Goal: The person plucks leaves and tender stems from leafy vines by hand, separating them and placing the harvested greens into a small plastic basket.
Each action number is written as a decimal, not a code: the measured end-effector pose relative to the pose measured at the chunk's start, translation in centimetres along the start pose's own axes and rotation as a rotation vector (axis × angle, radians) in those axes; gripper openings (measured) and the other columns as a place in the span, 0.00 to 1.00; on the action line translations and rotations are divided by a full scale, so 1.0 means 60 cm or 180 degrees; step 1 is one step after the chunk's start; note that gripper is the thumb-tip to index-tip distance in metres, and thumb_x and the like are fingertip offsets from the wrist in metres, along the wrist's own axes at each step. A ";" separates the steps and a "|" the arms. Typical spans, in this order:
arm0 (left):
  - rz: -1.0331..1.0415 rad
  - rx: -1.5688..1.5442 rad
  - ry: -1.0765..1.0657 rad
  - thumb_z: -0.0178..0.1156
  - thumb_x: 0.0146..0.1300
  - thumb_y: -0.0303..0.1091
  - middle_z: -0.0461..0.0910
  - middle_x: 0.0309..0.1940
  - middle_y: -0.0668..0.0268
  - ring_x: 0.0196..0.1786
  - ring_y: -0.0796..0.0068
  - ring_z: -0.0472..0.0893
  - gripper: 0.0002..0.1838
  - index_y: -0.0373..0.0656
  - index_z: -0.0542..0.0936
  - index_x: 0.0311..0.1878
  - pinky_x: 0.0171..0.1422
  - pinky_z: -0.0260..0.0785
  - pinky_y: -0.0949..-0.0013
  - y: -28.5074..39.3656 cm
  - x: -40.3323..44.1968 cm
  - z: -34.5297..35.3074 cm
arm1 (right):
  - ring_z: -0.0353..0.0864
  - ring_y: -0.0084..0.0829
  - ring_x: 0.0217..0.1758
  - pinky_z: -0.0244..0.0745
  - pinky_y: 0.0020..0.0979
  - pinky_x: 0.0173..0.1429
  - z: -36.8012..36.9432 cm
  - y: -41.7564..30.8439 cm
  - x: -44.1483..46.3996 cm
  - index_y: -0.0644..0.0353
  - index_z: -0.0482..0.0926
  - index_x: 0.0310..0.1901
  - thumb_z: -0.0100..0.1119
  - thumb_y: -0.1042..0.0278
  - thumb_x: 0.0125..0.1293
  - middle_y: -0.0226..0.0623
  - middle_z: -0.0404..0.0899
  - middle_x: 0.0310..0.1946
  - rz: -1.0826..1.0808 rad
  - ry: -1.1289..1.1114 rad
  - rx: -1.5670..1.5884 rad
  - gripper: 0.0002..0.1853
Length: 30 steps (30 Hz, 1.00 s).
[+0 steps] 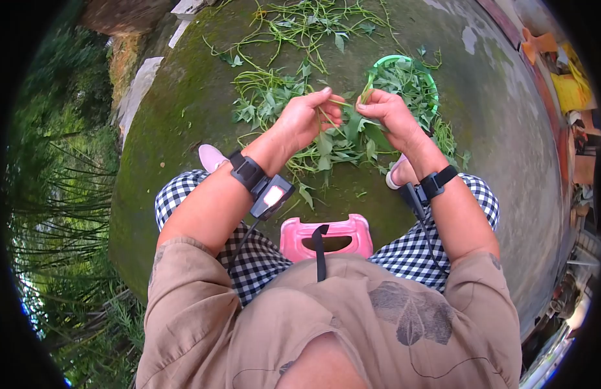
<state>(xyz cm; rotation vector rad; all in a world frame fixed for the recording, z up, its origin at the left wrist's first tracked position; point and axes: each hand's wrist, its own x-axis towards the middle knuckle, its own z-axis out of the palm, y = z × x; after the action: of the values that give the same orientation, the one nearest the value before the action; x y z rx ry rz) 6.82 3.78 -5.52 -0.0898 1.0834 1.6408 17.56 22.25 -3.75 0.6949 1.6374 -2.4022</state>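
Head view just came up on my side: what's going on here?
A person is holding leafy green stems up between both bare hands, the left hand and the right hand, over loose greens on the mossy ground. Just beyond the right hand, a green-rimmed basket holds more leaves. Long, mostly bare stems lie farther out, and a pink stool shows between the knees.

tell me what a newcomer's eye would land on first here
Probably the bright pink stool, low in the middle. Then the left hand and right hand, upper middle, with leafy stems in them, and the leaf-filled green basket just beyond the right.
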 end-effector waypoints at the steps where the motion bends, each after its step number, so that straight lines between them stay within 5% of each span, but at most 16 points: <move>1: 0.0010 -0.0012 0.0041 0.47 0.74 0.45 0.81 0.29 0.63 0.34 0.68 0.80 0.19 0.37 0.77 0.50 0.43 0.72 0.64 0.001 0.002 -0.001 | 0.79 0.20 0.32 0.74 0.25 0.39 -0.003 -0.003 -0.002 0.62 0.80 0.38 0.65 0.74 0.59 0.28 0.81 0.31 -0.0039 0.0067 0.0092 0.06; 9: 0.0102 -0.0124 0.0206 0.45 0.76 0.43 0.71 0.20 0.70 0.24 0.75 0.71 0.17 0.38 0.75 0.43 0.26 0.59 0.71 0.021 0.000 -0.014 | 0.75 0.19 0.29 0.63 0.25 0.29 -0.107 -0.049 -0.007 0.56 0.82 0.37 0.66 0.68 0.58 0.23 0.79 0.28 -0.0299 0.1517 -0.1042 0.06; 12: 0.0144 -0.0046 0.0347 0.45 0.75 0.43 0.71 0.21 0.69 0.24 0.75 0.71 0.17 0.38 0.75 0.43 0.26 0.59 0.72 0.032 -0.011 -0.011 | 0.79 0.26 0.29 0.74 0.29 0.34 -0.179 -0.053 0.012 0.64 0.83 0.37 0.67 0.68 0.57 0.32 0.82 0.29 -0.0551 0.2205 -0.1760 0.09; 15: 0.0169 0.0051 0.0377 0.46 0.75 0.44 0.73 0.21 0.69 0.22 0.76 0.70 0.18 0.37 0.75 0.43 0.23 0.58 0.73 0.038 -0.019 -0.006 | 0.84 0.34 0.33 0.77 0.34 0.41 -0.194 -0.074 0.010 0.61 0.84 0.41 0.67 0.64 0.54 0.42 0.86 0.35 -0.0077 0.2986 -0.4314 0.14; 18: 0.0266 0.0173 0.0423 0.47 0.75 0.44 0.74 0.21 0.68 0.20 0.78 0.69 0.18 0.37 0.75 0.43 0.21 0.56 0.75 0.036 -0.021 0.000 | 0.85 0.37 0.37 0.77 0.36 0.44 -0.159 -0.062 0.018 0.58 0.85 0.40 0.66 0.63 0.55 0.45 0.85 0.38 -0.0385 0.2360 -0.4376 0.13; 21: 0.0311 0.0230 0.0464 0.47 0.75 0.44 0.74 0.21 0.68 0.18 0.79 0.67 0.18 0.37 0.75 0.43 0.20 0.54 0.75 0.036 -0.021 0.007 | 0.81 0.24 0.38 0.74 0.29 0.46 -0.052 -0.039 0.016 0.60 0.84 0.44 0.59 0.64 0.64 0.31 0.84 0.36 -0.0313 0.0413 -0.1607 0.12; 23: 0.0302 0.0252 0.0469 0.47 0.75 0.44 0.74 0.21 0.68 0.18 0.80 0.67 0.18 0.37 0.75 0.43 0.20 0.53 0.75 0.036 -0.024 0.008 | 0.80 0.23 0.43 0.69 0.25 0.49 0.027 -0.039 -0.005 0.59 0.82 0.48 0.54 0.57 0.69 0.31 0.84 0.39 0.0036 -0.0047 -0.1290 0.16; 28: 0.0218 0.0512 0.0575 0.54 0.70 0.40 0.74 0.22 0.71 0.20 0.80 0.69 0.13 0.39 0.79 0.41 0.22 0.56 0.73 0.037 -0.023 -0.004 | 0.80 0.24 0.34 0.71 0.26 0.41 0.028 -0.012 0.019 0.60 0.83 0.43 0.58 0.61 0.66 0.30 0.84 0.30 0.0308 -0.0580 -0.1076 0.12; 30: 0.0653 0.1242 0.0873 0.57 0.67 0.38 0.73 0.22 0.72 0.22 0.79 0.71 0.11 0.39 0.81 0.41 0.25 0.61 0.72 0.032 -0.020 -0.003 | 0.80 0.27 0.30 0.73 0.31 0.40 0.021 -0.018 0.030 0.59 0.83 0.38 0.59 0.60 0.63 0.33 0.82 0.25 -0.0014 -0.0371 -0.2268 0.12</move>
<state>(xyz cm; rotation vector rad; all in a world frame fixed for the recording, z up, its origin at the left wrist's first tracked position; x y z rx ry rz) 5.65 2.82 -3.83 0.0565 1.6517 1.5956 15.24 21.77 -3.29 0.4052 2.2206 -1.6168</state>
